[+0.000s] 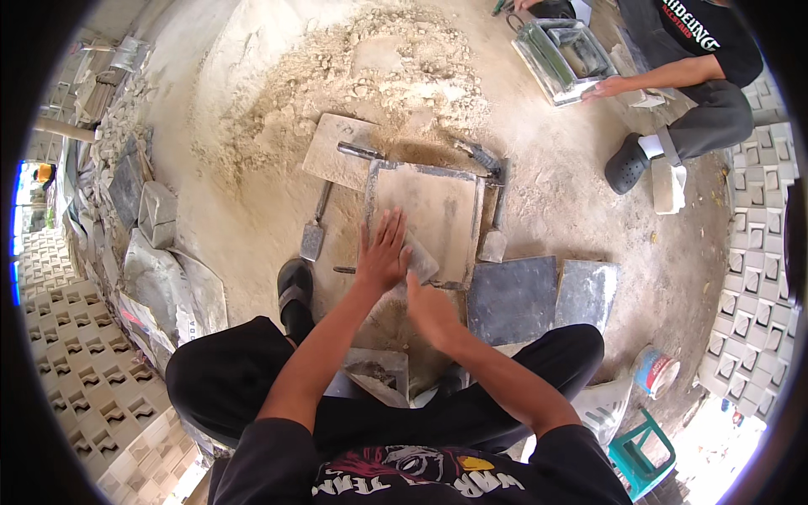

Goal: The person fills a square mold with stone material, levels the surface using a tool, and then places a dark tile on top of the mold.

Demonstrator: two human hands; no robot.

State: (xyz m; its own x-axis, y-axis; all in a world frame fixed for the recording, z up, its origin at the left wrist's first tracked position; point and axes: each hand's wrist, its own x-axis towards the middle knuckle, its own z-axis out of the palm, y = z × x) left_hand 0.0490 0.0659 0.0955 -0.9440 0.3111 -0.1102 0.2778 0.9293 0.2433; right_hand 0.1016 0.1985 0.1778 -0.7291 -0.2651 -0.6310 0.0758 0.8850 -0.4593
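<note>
A square metal-edged mould frame (477,220) lies on the ground in front of me, filled level with pale sandy material (429,202). My left hand (385,257) is laid flat with fingers stretched over the frame's near left part, next to a grey flat trowel blade (423,259). Close beside it, my right hand (433,313) is closed on the trowel, whose handle is hidden in my grip. Left of the frame lies another small trowel (312,239); a similar one (494,245) lies at its right. A brush-like tool (477,155) rests at the far right corner.
A sand heap (396,71) spreads beyond the frame. Dark flat plates (512,299) lie at near right, a pale board (335,150) at far left. At far right a co-worker's hand (604,87) holds a metal box mould (566,59). A green stool (644,454) stands lower right.
</note>
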